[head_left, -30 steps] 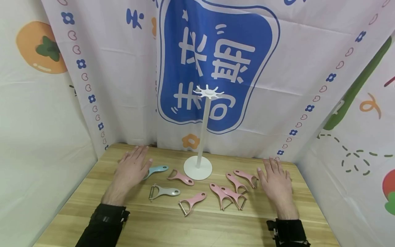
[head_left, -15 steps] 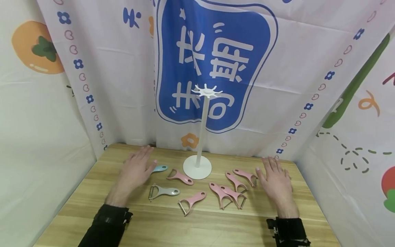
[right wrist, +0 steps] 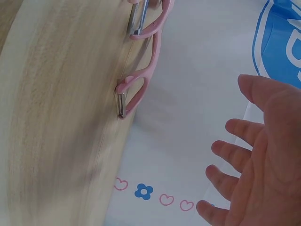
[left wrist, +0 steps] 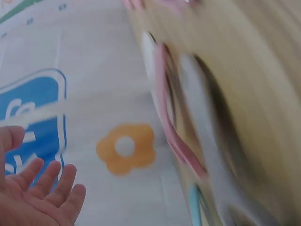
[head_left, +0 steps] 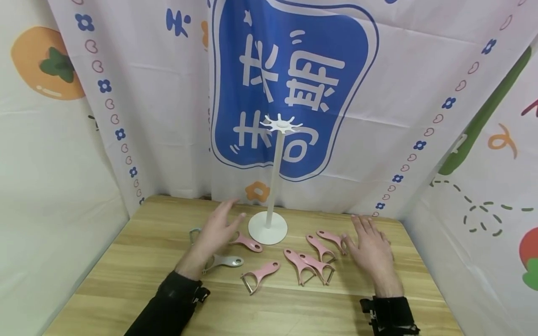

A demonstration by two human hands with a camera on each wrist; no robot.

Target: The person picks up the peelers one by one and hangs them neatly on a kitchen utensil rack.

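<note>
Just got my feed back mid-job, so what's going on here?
A person has both hands out over a wooden table, and neither appears to hold anything. The left hand is open near the white stand, partly hiding the blue peeler and the grey peeler in the head view. The right hand is open beside the rightmost of six pink peelers. All eight peelers lie on the table; none hangs on the stand.

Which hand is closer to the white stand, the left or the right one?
Left. The left hand is just to the left of the white stand; the right hand is farther off to its right, with pink peelers lying between.
</note>
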